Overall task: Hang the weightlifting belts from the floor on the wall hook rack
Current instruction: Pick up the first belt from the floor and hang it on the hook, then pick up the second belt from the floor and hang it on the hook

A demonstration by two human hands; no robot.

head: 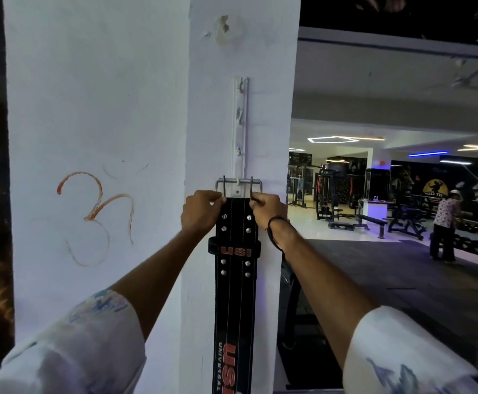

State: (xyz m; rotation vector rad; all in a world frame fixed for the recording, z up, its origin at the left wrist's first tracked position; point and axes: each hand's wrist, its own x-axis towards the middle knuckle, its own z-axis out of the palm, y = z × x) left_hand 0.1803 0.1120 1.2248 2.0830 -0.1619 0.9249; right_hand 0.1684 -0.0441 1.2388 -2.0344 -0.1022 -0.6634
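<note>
A black weightlifting belt (236, 280) with red USI lettering hangs straight down against the white pillar. Its metal buckle (239, 184) sits over the lowest hook of a white vertical hook rack (240, 123) screwed to the pillar. My left hand (200, 211) grips the belt's top left corner just under the buckle. My right hand (267, 210) grips the top right corner. The belt's lower end runs out of view at the bottom. The hooks above the buckle carry nothing.
The white pillar (118, 109) has a red painted symbol on its left face. To the right lies a gym floor with benches and machines (345, 211), and a person (445, 226) stands far off. Dark equipment (294, 308) stands just right of the pillar.
</note>
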